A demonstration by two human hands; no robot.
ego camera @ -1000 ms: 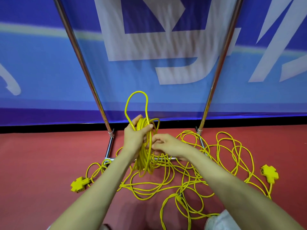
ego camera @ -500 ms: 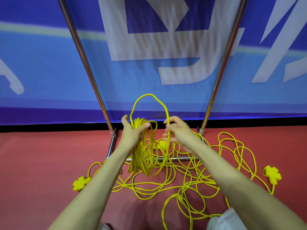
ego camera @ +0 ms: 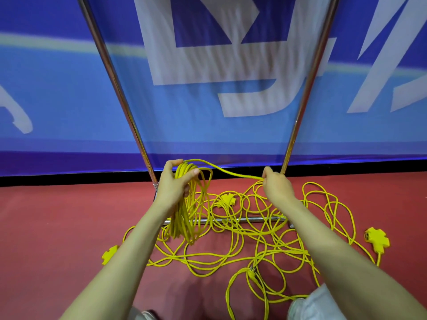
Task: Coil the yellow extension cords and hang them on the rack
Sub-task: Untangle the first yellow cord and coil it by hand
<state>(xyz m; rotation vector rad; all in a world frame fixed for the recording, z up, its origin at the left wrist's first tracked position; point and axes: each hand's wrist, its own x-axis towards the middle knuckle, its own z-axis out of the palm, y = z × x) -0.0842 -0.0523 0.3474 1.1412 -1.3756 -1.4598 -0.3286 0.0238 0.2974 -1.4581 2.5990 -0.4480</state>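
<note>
Cord that arched up in a loop between my hands a moment ago now runs nearly straight, since my right hand has swung out from my left hand, pinching the strand: another turn measured out, I judge. My left hand curls round the coil hanging below it. The tangle lies on the floor under both hands, so plenty remains.

Two hands, three sockets, one rack
</note>
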